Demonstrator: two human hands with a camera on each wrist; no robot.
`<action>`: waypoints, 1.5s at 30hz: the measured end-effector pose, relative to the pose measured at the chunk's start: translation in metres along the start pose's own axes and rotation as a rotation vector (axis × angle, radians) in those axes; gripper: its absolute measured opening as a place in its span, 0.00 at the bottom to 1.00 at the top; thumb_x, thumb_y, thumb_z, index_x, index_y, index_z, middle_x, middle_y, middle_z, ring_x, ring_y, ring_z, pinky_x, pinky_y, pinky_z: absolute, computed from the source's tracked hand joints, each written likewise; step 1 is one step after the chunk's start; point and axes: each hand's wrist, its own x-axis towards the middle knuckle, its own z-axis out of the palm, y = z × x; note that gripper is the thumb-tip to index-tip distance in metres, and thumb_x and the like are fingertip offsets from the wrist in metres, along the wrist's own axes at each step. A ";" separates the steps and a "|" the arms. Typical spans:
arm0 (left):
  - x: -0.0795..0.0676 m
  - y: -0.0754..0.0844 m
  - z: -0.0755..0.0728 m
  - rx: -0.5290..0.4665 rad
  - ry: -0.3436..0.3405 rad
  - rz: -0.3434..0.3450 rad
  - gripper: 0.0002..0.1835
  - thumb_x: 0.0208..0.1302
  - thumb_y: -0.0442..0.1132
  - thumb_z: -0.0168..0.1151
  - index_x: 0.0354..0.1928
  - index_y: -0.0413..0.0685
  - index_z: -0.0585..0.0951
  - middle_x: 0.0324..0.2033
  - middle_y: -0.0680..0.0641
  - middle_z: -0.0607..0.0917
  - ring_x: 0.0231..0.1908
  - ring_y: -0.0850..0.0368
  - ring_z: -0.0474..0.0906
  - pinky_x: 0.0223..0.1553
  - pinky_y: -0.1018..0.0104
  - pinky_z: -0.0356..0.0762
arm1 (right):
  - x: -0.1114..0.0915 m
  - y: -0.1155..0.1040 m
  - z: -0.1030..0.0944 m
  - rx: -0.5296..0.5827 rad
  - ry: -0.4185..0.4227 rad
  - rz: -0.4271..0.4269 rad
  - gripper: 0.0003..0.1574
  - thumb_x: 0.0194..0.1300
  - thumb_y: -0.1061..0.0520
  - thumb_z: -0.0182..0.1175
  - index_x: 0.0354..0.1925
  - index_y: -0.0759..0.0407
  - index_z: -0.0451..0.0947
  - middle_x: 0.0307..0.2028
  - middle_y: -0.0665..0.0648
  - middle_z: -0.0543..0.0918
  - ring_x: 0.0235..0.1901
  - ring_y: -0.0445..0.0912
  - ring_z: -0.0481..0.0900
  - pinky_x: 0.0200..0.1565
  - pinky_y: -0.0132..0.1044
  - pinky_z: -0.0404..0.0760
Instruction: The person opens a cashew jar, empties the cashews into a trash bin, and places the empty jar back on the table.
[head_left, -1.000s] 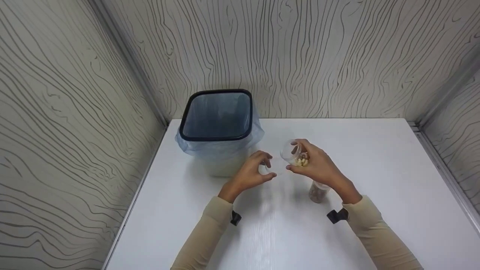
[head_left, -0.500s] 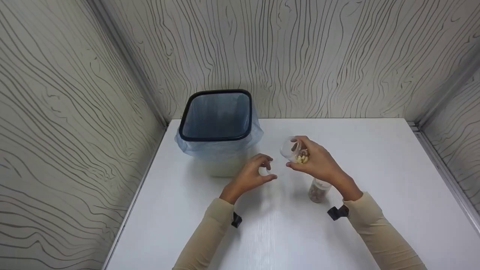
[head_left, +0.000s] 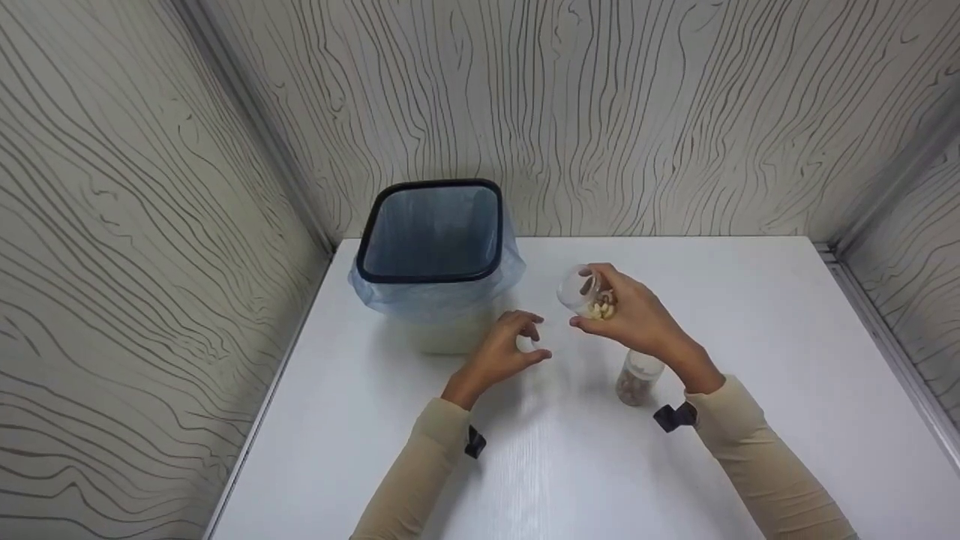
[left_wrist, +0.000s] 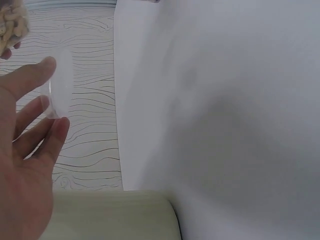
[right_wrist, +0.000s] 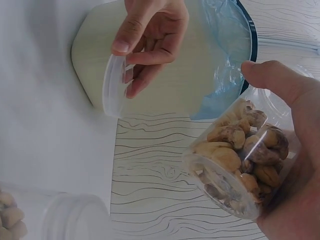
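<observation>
My left hand (head_left: 499, 351) pinches a clear plastic lid (right_wrist: 114, 85) by its edge, thumb on one side and fingers on the other. In the left wrist view the lid (left_wrist: 61, 85) stands on edge, apart from any jar. To its right, my right hand (head_left: 637, 315) grips a clear jar (head_left: 579, 291) above the table, its open mouth tilted toward the left. Cashew nuts (right_wrist: 242, 150), some brown-skinned, fill part of this jar near its base. A second clear jar (head_left: 637, 381) with nuts in it stands upright on the table, below my right wrist.
A pale bin (head_left: 450, 337) with a black rim and blue liner bag (head_left: 480, 292) stands at the back left, just beyond my left hand. The white table (head_left: 750, 315) meets wood-patterned wall panels (head_left: 637, 112) at the back and sides.
My right hand has moved slightly away toward the back wall with the jar, so more of the second jar shows. The left hand, still holding the lid, has shifted slightly toward me.
</observation>
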 end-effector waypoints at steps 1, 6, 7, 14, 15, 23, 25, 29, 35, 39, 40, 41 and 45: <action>0.000 -0.001 0.001 -0.005 -0.001 -0.005 0.28 0.65 0.44 0.79 0.64 0.46 0.81 0.47 0.49 0.86 0.54 0.55 0.83 0.61 0.58 0.85 | 0.000 -0.001 0.000 -0.002 0.000 -0.002 0.49 0.60 0.48 0.81 0.72 0.52 0.69 0.61 0.63 0.83 0.61 0.60 0.84 0.61 0.61 0.85; -0.002 -0.005 0.002 -0.038 0.000 -0.034 0.28 0.65 0.42 0.79 0.64 0.45 0.81 0.48 0.48 0.86 0.54 0.55 0.83 0.63 0.52 0.85 | 0.002 0.000 -0.002 -0.022 0.001 -0.010 0.49 0.60 0.47 0.81 0.73 0.52 0.68 0.62 0.63 0.83 0.61 0.60 0.84 0.62 0.61 0.85; -0.002 -0.006 0.003 -0.042 0.001 -0.036 0.27 0.65 0.42 0.79 0.64 0.45 0.81 0.48 0.47 0.86 0.55 0.54 0.83 0.63 0.52 0.85 | 0.002 0.000 -0.003 -0.025 0.001 -0.014 0.49 0.60 0.46 0.81 0.73 0.52 0.68 0.61 0.63 0.83 0.61 0.60 0.84 0.61 0.61 0.85; -0.003 -0.014 0.008 -0.036 0.022 -0.027 0.15 0.66 0.40 0.78 0.49 0.44 0.84 0.60 0.46 0.85 0.62 0.52 0.81 0.65 0.60 0.83 | 0.004 -0.001 -0.007 -0.029 0.011 -0.011 0.48 0.60 0.46 0.81 0.72 0.50 0.70 0.60 0.62 0.84 0.59 0.58 0.84 0.59 0.60 0.86; -0.003 -0.015 0.009 -0.040 0.024 -0.029 0.14 0.66 0.40 0.78 0.47 0.44 0.84 0.60 0.46 0.84 0.62 0.52 0.80 0.65 0.61 0.83 | 0.004 -0.002 -0.007 -0.028 0.010 -0.009 0.49 0.60 0.45 0.81 0.72 0.50 0.70 0.60 0.62 0.84 0.60 0.58 0.84 0.60 0.60 0.86; -0.006 -0.023 0.015 -0.081 0.026 -0.052 0.16 0.66 0.39 0.77 0.51 0.43 0.83 0.61 0.45 0.83 0.62 0.51 0.80 0.65 0.61 0.83 | 0.007 -0.004 -0.007 -0.014 0.004 -0.007 0.49 0.60 0.44 0.81 0.73 0.50 0.69 0.61 0.62 0.84 0.60 0.58 0.84 0.59 0.60 0.86; -0.006 -0.025 0.016 -0.092 0.027 -0.052 0.17 0.67 0.39 0.77 0.53 0.42 0.82 0.61 0.44 0.83 0.62 0.51 0.80 0.65 0.57 0.83 | 0.007 -0.004 -0.007 -0.014 0.002 -0.005 0.49 0.60 0.44 0.81 0.73 0.50 0.69 0.60 0.61 0.83 0.60 0.58 0.84 0.60 0.60 0.85; -0.008 -0.028 0.019 -0.119 0.025 -0.057 0.20 0.67 0.38 0.76 0.57 0.42 0.82 0.62 0.39 0.82 0.62 0.49 0.80 0.67 0.51 0.82 | 0.009 -0.006 -0.008 -0.026 0.005 -0.001 0.49 0.60 0.44 0.81 0.73 0.49 0.68 0.60 0.61 0.83 0.60 0.58 0.84 0.61 0.61 0.85; -0.008 -0.036 0.025 -0.125 0.019 -0.085 0.16 0.68 0.40 0.75 0.49 0.37 0.83 0.65 0.39 0.81 0.66 0.48 0.78 0.69 0.53 0.80 | 0.010 -0.008 -0.010 -0.030 0.013 -0.007 0.49 0.60 0.45 0.81 0.72 0.48 0.69 0.59 0.60 0.84 0.59 0.58 0.84 0.60 0.60 0.85; -0.006 -0.041 0.030 -0.127 0.017 -0.112 0.14 0.68 0.40 0.74 0.46 0.37 0.83 0.65 0.40 0.81 0.66 0.48 0.78 0.69 0.55 0.80 | 0.011 -0.009 -0.011 -0.024 0.016 -0.018 0.49 0.60 0.45 0.81 0.72 0.49 0.69 0.58 0.59 0.84 0.58 0.57 0.85 0.58 0.58 0.87; -0.006 -0.042 0.031 -0.130 0.019 -0.119 0.14 0.68 0.40 0.75 0.47 0.39 0.83 0.65 0.40 0.81 0.65 0.49 0.79 0.69 0.55 0.80 | 0.012 -0.010 -0.012 -0.022 0.018 -0.021 0.49 0.60 0.45 0.81 0.72 0.49 0.69 0.57 0.60 0.84 0.57 0.57 0.85 0.57 0.57 0.87; -0.006 -0.042 0.032 -0.131 0.023 -0.123 0.14 0.68 0.40 0.75 0.47 0.40 0.83 0.64 0.41 0.82 0.64 0.49 0.79 0.68 0.56 0.81 | 0.012 -0.010 -0.012 -0.019 0.018 -0.024 0.49 0.60 0.46 0.81 0.73 0.50 0.69 0.57 0.60 0.84 0.57 0.56 0.85 0.57 0.57 0.87; -0.006 -0.043 0.037 -0.142 0.040 -0.130 0.19 0.67 0.38 0.76 0.55 0.43 0.80 0.60 0.45 0.83 0.61 0.50 0.81 0.67 0.57 0.82 | 0.014 -0.011 -0.014 -0.022 0.024 -0.034 0.49 0.60 0.46 0.81 0.73 0.51 0.69 0.59 0.61 0.84 0.58 0.57 0.85 0.58 0.58 0.87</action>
